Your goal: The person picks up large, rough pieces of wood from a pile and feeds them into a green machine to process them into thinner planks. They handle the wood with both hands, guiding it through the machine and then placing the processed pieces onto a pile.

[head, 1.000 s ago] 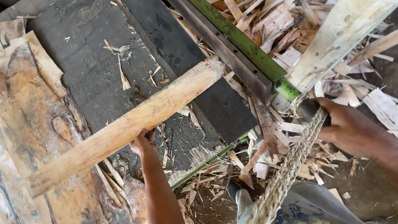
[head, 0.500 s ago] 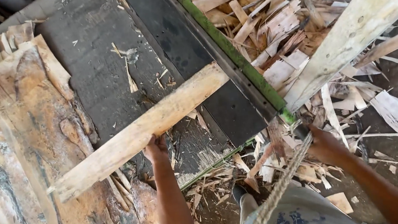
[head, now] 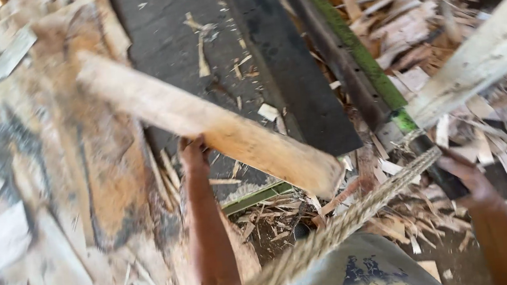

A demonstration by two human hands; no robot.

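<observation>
My left hand (head: 193, 153) grips a pale wooden plank (head: 213, 125) from below. The plank slants from upper left down to lower right across a dark flat board (head: 297, 79). My right hand (head: 467, 177) is closed around the black handle (head: 446, 178) of a long green bar (head: 351, 43) that runs up along the dark board's right edge. A thick braided rope (head: 341, 225) stretches from near my body up to the handle. The picture is blurred by motion.
Worn, rust-stained boards (head: 46, 187) lie at the left. Piles of wood chips and splinters (head: 407, 27) cover the ground at the right and below the dark board. A pale thick beam (head: 487, 49) crosses the upper right.
The plank in my left hand has swung round: its right end dropped toward me and its left end rose. My right hand stays on the handle, and the view has shifted and blurred.
</observation>
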